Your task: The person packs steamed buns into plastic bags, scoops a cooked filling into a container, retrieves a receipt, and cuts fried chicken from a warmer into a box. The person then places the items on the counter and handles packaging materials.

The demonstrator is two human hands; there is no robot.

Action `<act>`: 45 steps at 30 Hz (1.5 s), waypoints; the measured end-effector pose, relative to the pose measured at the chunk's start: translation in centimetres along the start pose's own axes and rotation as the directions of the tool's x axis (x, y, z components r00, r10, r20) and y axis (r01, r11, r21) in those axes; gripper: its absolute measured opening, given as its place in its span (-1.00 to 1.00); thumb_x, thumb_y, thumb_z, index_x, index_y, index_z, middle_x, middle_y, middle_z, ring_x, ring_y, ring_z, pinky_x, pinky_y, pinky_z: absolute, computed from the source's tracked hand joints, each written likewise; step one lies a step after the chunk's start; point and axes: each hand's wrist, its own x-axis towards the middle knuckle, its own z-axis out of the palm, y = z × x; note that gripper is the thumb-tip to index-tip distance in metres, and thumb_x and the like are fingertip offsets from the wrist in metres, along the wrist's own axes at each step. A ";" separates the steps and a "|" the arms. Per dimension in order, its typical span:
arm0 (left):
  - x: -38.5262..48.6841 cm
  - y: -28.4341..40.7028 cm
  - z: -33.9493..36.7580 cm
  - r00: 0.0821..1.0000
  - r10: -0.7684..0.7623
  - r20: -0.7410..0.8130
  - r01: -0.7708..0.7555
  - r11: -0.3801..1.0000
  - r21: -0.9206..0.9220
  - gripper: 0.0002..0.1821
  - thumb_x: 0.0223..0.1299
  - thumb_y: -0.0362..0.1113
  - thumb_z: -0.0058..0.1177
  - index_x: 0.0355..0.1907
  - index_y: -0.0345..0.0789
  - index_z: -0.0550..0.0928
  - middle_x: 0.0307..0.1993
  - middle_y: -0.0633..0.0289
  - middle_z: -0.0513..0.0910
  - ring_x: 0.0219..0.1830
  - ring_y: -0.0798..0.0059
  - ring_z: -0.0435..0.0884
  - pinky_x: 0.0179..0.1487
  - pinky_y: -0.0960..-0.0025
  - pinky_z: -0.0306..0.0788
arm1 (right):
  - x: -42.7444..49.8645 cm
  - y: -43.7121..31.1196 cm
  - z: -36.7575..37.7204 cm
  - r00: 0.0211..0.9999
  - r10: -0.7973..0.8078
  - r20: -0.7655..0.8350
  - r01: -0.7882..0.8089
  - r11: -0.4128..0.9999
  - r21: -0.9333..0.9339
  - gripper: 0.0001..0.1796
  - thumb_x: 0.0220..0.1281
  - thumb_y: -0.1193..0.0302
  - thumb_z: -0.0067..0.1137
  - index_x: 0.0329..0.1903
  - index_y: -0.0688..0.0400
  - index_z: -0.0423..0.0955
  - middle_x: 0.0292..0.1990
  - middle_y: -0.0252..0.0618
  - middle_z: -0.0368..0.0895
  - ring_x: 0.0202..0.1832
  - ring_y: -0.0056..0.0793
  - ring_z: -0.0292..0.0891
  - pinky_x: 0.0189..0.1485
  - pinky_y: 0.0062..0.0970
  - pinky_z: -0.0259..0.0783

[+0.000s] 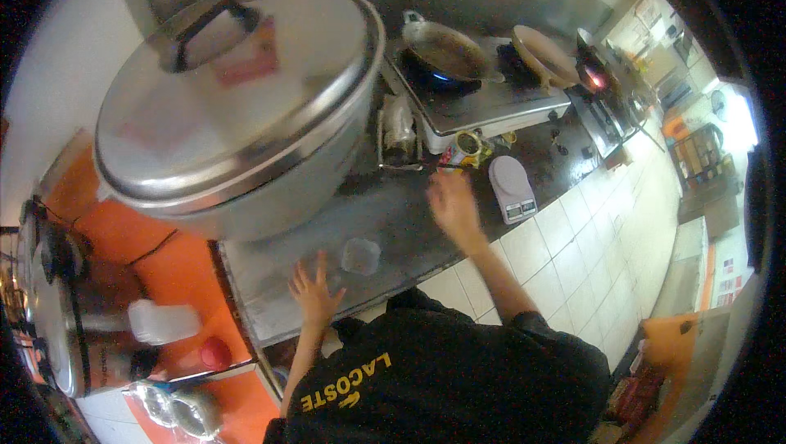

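My left hand (pixel 315 293) is spread with nothing in it, over the near edge of the grey metal counter (pixel 270 296). Just right of it lies a small clear plastic container or lid (pixel 361 256). My right hand (pixel 455 204) is blurred and reaches over the counter towards an opened can (pixel 468 144) with a colourful label; a thin dark object lies at its fingertips, and whether the hand grips it cannot be told. Beside the can sits a white digital kitchen scale (pixel 513 189). A metal tray (pixel 400 137) with a plastic-wrapped item stands behind.
A large lidded aluminium pot (pixel 245 112) fills the left of the counter. Behind, a pan (pixel 448 51) sits over a blue flame on a gas stove (pixel 497 112), beside another pan (pixel 543 57). Plastic containers (pixel 163 322) and a red ball-like thing (pixel 215 353) are at lower left.
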 end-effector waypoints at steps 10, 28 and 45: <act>1.6 7.9 1.6 0.989 -0.124 -0.086 0.119 0.991 -0.061 -0.06 -0.16 0.01 0.35 0.33 -0.13 0.23 0.30 -0.20 0.17 0.30 -0.20 0.17 0.26 -0.05 0.24 | 9.0 26.1 1.3 0.945 0.020 0.326 0.059 0.971 -0.232 -0.70 0.09 0.23 0.21 -0.26 0.22 0.58 -0.24 0.00 0.57 -0.11 -0.06 0.48 -0.04 -0.17 0.41; 5.1 16.7 1.8 0.817 -0.395 -0.419 0.219 0.886 -0.408 -0.07 -0.19 -0.28 0.39 0.28 -0.30 0.18 0.21 -0.02 0.24 0.26 0.05 0.24 0.24 0.11 0.29 | 8.8 10.1 0.5 0.814 -0.539 0.218 0.508 0.841 0.183 -0.76 0.07 0.40 0.09 -0.18 0.18 0.45 -0.29 -0.15 0.54 -0.24 -0.15 0.54 -0.23 -0.19 0.51; 18.6 22.2 -7.7 0.730 -0.234 -0.642 -0.275 0.760 -0.590 -0.17 -0.03 -0.21 0.29 0.30 -0.33 0.21 0.28 0.03 0.27 0.31 0.14 0.25 0.36 0.05 0.11 | 29.7 23.0 -8.2 0.937 -0.273 0.216 0.316 0.927 -0.200 -0.78 0.11 0.42 -0.01 -0.23 0.19 0.56 -0.37 -0.04 0.62 -0.31 -0.01 0.59 -0.28 -0.07 0.53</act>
